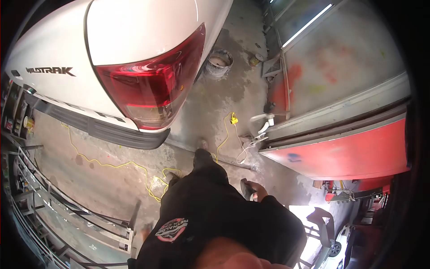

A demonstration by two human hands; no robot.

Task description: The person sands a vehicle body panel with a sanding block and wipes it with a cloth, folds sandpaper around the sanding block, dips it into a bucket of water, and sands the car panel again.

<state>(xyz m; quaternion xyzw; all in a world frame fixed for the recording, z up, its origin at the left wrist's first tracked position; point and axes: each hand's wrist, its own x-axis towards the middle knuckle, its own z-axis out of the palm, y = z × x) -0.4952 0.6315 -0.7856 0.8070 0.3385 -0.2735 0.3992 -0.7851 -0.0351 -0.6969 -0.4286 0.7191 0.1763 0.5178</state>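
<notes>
My right hand (257, 190) is at my right side, its fingers closed round a small dark-grey object (247, 189) with a paler edge. Its exact kind cannot be made out. Only a bit of my left hand (145, 231) shows past the black shirt (215, 210), low on the left, and its fingers are hidden. In front of me, to the left, stands a white pickup (49, 49) with a red tail light (152, 83) and a dark rear bumper (96, 127). Neither hand touches it.
A yellow cord (112, 166) trails over the concrete floor near my feet, by a yellow socket (234, 119). Beyond stands a stained bucket (218, 62). Red panels (345, 150) line the right; a metal rack (71, 210) stands at left.
</notes>
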